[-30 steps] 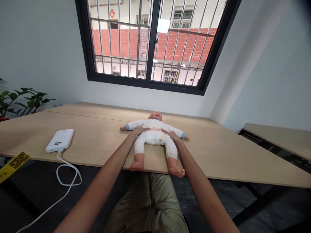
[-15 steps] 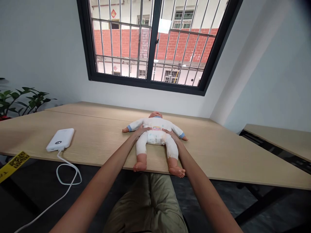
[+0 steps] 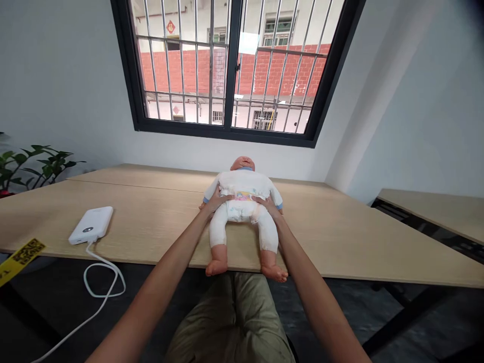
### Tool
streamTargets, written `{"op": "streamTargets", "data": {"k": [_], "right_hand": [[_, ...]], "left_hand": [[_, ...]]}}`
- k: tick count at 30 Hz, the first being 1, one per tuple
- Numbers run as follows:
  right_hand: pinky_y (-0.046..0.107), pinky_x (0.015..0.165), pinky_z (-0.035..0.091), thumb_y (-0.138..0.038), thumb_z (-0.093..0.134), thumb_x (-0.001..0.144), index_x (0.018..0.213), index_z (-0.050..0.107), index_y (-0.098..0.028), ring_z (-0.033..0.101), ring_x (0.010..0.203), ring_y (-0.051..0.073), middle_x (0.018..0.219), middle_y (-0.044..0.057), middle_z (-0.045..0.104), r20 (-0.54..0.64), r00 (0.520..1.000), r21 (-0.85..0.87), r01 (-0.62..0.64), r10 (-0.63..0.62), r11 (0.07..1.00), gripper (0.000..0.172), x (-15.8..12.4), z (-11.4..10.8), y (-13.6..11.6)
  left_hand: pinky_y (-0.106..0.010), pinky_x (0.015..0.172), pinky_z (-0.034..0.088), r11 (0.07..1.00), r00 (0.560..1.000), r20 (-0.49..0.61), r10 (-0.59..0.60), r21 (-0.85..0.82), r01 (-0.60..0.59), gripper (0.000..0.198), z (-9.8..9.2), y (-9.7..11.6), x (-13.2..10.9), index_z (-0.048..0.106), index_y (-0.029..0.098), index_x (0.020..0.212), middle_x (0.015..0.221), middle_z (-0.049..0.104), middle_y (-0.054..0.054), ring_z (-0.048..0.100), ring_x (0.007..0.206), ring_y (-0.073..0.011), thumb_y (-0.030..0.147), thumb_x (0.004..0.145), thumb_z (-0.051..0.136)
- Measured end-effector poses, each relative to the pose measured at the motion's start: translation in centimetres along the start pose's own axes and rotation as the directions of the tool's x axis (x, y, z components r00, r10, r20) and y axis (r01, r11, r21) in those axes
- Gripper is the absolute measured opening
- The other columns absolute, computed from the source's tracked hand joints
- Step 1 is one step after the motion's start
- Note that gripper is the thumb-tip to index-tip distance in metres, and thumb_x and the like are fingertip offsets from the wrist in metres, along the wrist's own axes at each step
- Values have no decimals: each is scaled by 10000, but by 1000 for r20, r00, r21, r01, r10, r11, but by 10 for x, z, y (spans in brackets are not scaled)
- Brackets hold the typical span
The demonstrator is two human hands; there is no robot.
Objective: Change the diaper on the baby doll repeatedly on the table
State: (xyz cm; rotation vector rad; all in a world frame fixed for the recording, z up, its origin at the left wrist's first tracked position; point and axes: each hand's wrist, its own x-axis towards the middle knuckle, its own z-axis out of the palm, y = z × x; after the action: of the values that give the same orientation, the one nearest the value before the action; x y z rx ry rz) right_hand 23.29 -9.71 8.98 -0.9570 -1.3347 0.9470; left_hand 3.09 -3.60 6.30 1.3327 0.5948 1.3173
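Observation:
A baby doll (image 3: 242, 194) in a white suit and a diaper is held up off the wooden table (image 3: 159, 217), its torso raised and its head toward the window. My left hand (image 3: 214, 201) grips the doll's waist on the left side. My right hand (image 3: 267, 204) grips its waist on the right side. The doll's bare feet hang near the table's front edge, above my lap.
A white power bank (image 3: 91, 225) lies on the table at the left, and its white cable loops down off the edge. A green plant (image 3: 34, 164) stands at the far left. A yellow tag (image 3: 18, 254) sticks out at the lower left. A second table (image 3: 434, 214) stands at the right.
The doll lay flat on the table with its arms spread; now both hands have lifted its torso upright, and its arms hang down at its sides.

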Motion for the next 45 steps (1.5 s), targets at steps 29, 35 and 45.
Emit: {"op": "streamTargets", "data": {"k": [29,35,45], "right_hand": [[452,1209,256,-500,703,803,1393,536,-186,362,1426,289,1388,64,575,-653,756,46,-13,40,999,690,-254,12,-41],[473,1231,200,-494,647,849,1428,482,-212,241,1481,265,1502,46,453,-762,647,-24,19,-30,1000,665,-280,14,-31],[472,1229,199,-490,647,848,1454,439,-209,296,1460,271,1524,56,421,-723,690,45,11,25,999,699,-283,7,-10]], "left_hand": [[-486,1076,450,888,997,79,-25,460,-14,852,53,52,-259,414,268,1439,1395,550,-94,520,1287,-350,455,701,797],[-540,1129,382,785,970,161,180,570,-241,948,75,34,-277,270,383,1476,1523,378,-70,368,1413,-344,491,705,812],[-548,1134,371,744,954,238,181,601,-292,893,74,35,-277,212,358,1480,1480,401,-95,344,1425,-333,352,777,763]]}}
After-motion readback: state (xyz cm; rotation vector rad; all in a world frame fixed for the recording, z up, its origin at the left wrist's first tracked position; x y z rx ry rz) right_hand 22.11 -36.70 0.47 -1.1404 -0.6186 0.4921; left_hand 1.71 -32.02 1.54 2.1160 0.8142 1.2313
